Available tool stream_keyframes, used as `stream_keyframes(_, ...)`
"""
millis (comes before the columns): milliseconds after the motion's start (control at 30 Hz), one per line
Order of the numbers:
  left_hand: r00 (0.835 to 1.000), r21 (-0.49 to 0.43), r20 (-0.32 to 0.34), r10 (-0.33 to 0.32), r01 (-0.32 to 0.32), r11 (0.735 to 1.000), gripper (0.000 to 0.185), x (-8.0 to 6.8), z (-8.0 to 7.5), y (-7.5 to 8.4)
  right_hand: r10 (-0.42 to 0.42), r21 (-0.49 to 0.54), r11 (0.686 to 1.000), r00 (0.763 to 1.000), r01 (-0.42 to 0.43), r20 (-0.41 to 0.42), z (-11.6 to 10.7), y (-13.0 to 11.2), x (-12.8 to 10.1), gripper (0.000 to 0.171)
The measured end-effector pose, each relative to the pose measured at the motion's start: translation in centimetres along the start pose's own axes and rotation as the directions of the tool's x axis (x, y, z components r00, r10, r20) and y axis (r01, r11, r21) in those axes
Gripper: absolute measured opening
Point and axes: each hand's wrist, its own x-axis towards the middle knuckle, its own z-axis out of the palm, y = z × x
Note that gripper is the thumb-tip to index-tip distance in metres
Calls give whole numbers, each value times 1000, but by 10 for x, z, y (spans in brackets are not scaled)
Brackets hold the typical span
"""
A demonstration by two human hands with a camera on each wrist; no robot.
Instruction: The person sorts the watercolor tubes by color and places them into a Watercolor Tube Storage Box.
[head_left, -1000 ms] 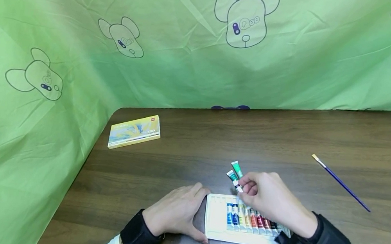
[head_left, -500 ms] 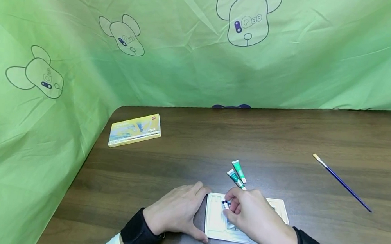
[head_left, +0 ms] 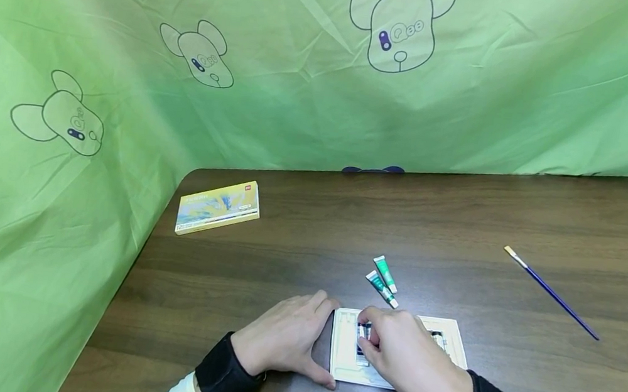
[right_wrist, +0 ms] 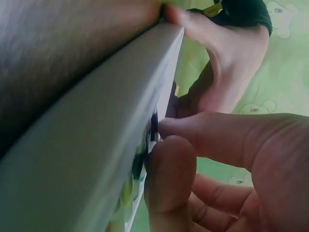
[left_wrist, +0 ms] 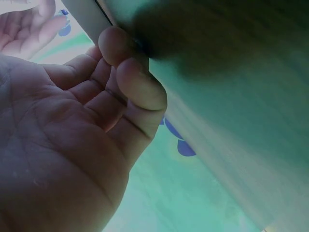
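Right hand (head_left: 406, 356) lies over the white paint tray (head_left: 341, 353), fingers curled, thumb and fingertips pinching one dark blue paint tube (head_left: 361, 338) that sits in the tray's left part. Right wrist view confirms it: fingertips (right_wrist: 174, 164) closed on a small dark item at the tray's edge. Left hand (head_left: 289, 339) rests on the table just left of the tray, fingers relaxed and roughly straight, thumb along the tray's near-left corner, fingertips at its far-left corner. It holds nothing, only braces the tray. Left wrist view shows the open palm and fingertips (left_wrist: 135, 87) against the tray's side.

Tray count: 1. It sits at the near edge of the wooden table (head_left: 459, 222), between the two hands. Tubes inside: the pinched blue one, plus one dark cap (head_left: 436, 338) visible right of the hand; the rest is hidden under the right hand, so no total count.

Outside the tray: 2 green paint tubes (head_left: 383, 280), just beyond the tray's far edge, lying side by side, tilted, nearly touching each other.

1 paintbrush (head_left: 551, 293), blue handle, far right of the tray, lying diagonal.

1 yellow box (head_left: 218, 207), beyond and left of the tray, near the table's left corner.

Green cloth with bear prints (head_left: 302, 81) hangs behind and left of the table.
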Motion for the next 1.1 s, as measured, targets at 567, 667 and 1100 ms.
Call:
stream_keyframes(567, 1000, -10, 24, -13, 13, 1000, 98, 1, -1, 0, -57, -245, 968, 998, 59, 16, 1, -2, -3, 18)
stream_keyframes(667, 1000, -14, 20, -12, 12, 1000, 98, 1, -1, 0, -57, -240, 969, 998, 59, 16, 2, -3, -3, 16)
stream_keyframes(1100, 1000, -18, 19, -12, 12, 1000, 98, 1, 0, -1, -43, -260, 964, 999, 46, 17, 5, -3, -4, 17)
